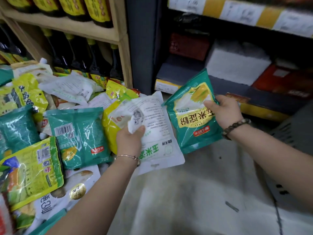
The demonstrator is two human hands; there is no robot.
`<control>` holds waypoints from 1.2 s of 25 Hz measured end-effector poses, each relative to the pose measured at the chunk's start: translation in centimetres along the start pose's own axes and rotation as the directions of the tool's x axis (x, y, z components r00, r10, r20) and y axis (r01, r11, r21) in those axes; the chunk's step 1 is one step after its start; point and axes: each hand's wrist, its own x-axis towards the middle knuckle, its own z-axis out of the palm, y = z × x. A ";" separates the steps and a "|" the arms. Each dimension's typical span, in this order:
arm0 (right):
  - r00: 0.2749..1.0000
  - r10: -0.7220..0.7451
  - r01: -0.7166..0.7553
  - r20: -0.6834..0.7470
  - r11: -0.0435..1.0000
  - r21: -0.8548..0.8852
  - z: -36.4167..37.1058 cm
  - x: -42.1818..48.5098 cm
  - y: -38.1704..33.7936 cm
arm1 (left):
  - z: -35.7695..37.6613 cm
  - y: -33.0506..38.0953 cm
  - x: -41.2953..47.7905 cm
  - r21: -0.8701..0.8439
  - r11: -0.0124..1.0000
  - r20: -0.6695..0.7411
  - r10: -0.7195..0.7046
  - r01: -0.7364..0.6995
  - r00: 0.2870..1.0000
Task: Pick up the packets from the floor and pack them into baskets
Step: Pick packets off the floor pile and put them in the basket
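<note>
**Both hands full, basket off to the right**

Left hand (129, 139) in the middle of the frame has its fingers curled round the crumpled top of a white packet (157, 133), which hangs lengthwise toward the lower middle. Right hand (223, 111) pinches the right edge of a green packet (191, 116), held up off the floor (186, 192), long side running top to bottom. What looks like a grey basket (294, 131) sits at the right edge, so the right hand is way nearer to it. The pile of packets (50, 124) lies at the left, below the wooden shelf (67, 26).
</note>
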 end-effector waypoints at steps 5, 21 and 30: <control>0.979 -0.130 0.132 -0.159 0.991 0.005 -1.9 -1.4 -5.9 | -0.1 4.9 -0.6 -0.055 0.989 -0.099 0.134 -0.140 0.986; 0.919 -0.250 0.304 -0.304 0.942 0.142 -19.2 -4.9 -14.4 | 6.0 16.0 -9.5 -0.427 0.865 0.076 0.326 -0.265 0.942; 0.846 -0.249 0.336 -0.471 0.936 0.108 -36.2 -4.6 -7.0 | 18.8 19.2 -16.1 -0.382 0.921 0.385 0.228 -0.071 0.894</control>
